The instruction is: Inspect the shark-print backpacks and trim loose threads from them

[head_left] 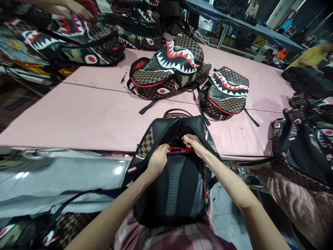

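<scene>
A backpack (191, 198) with a black padded back panel leans between my lap and the table edge, its straps lying off to the sides. A red-edged opening (179, 150) runs across the upper part of the panel. My left hand (158, 160) is closed on the left end of that edge, fingertips tucked over it. Just above the right end, my right hand (191, 143) is pinched around something thin and dark, too small to name. The inside of the opening is in shadow.
On the pink table (85, 114) lie a larger shark-mouth backpack (179, 66) and a smaller one (229, 90). A pen (124, 77) lies beside them. More backpacks (91, 52) are heaped at the left, where another person's hand (80, 11) reaches in. Bags (307, 139) crowd the right.
</scene>
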A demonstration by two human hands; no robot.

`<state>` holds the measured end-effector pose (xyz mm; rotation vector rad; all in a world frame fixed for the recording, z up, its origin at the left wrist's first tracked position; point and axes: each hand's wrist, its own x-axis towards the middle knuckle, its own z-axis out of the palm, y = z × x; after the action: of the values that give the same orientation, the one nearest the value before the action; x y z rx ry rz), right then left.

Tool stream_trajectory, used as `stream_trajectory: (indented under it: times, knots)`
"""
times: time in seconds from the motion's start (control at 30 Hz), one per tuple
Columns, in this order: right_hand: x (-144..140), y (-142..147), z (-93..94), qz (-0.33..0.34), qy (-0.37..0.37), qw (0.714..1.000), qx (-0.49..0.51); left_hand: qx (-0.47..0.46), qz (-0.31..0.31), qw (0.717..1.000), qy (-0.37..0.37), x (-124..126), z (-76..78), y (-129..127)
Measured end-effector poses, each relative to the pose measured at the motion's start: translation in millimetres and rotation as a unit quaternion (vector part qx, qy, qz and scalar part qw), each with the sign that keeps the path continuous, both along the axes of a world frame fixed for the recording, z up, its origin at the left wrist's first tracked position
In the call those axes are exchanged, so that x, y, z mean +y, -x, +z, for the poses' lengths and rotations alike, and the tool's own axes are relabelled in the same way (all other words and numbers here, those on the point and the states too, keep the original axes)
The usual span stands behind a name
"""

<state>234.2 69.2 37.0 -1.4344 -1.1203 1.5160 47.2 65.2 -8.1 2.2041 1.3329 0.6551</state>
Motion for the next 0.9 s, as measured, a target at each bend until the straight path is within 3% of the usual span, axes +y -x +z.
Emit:
stream_trajectory:
  times: [0.1,0.2,0.3,0.4,0.6,0.9]
  knots:
    - [-4,-3,0.0,-0.011,-0.015,0.999,-0.035,0.03,-0.052,0.997,0.055,23,19.2,-5]
    - [-7,-4,0.7,0.009,-0.056,0.987,-0.149,0.065,-0.094,0.988,0.103,39,32.8,-9]
    - [-9,-3,4.8,0.074,-0.082,0.935,-0.336,0.098,-0.088,0.983,0.124,42,35.0,-13]
    - [-11,0,9.1,0.109,-0.064,0.892,-0.434,0.114,-0.066,0.983,0.128,37,32.0,-16]
    - [-4,4,10.1,0.125,-0.036,0.878,-0.46,0.095,-0.025,0.988,0.118,28,33.4,-17]
    - [1,6,8.6,0.118,-0.065,0.875,-0.464,0.033,-0.028,0.991,0.123,27,37.7,-13]
